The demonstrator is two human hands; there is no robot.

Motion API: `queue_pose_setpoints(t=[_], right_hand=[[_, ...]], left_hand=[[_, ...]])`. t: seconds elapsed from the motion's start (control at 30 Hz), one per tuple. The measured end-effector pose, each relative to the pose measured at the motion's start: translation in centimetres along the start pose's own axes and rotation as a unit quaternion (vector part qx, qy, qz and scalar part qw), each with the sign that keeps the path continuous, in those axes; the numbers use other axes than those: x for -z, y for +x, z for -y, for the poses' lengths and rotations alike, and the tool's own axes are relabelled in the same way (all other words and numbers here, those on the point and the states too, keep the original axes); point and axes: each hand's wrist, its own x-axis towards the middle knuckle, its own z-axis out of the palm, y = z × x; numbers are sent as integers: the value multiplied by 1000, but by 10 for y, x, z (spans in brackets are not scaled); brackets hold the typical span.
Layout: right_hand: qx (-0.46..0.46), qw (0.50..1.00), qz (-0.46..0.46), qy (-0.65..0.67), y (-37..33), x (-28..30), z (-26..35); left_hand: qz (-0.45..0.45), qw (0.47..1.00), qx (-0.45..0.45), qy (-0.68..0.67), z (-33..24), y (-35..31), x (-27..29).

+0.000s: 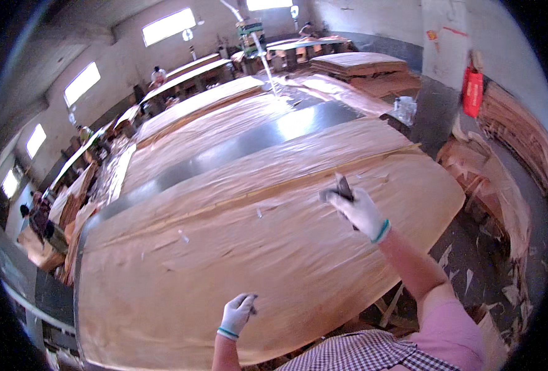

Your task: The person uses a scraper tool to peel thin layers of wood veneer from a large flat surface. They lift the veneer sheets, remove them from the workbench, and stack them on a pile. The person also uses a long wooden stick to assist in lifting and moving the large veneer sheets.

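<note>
A large, pale tan wood veneer sheet (224, 266) lies over the table in front of me, with faint ripples and small splits. My right hand (361, 213), in a white glove with a green cuff, is closed around a dark, blocky hand tool (344, 189) above the sheet's right part; its exact kind is unclear. Low over the near part is my left hand (237, 314), gloved alike, its fingers curled together. Whatever they may hold is hidden. A long, narrow yellowish strip (274, 185) runs across the veneer beyond both hands.
Past the sheet is a shiny dark surface (224, 151), then more veneer stacks (209, 105). A pillar (441, 74) stands at the right, with a clear plastic container (404, 110) beside it. Torn veneer (490, 179) hangs at the right. Other people (45, 219) are at left and far back.
</note>
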Motion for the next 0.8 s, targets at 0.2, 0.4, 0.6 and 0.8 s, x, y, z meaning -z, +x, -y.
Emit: queue_pose_setpoints(t=[0.2,0.4,0.6,0.8], right_hand=[[57,996,-65,-33,133,28,23],[180,974,-117,74,281,36,64],[131,977,-163,40,429,2,75],[211,963,-145,88,508,0,87]], left_hand=[[158,975,-46,-152,-76,23,-50],[41,979,-75,-187,-52,34,-39],[-198,955,-17,-219,-27,2,-31],[-257,907,18,-333,4,13,-35]])
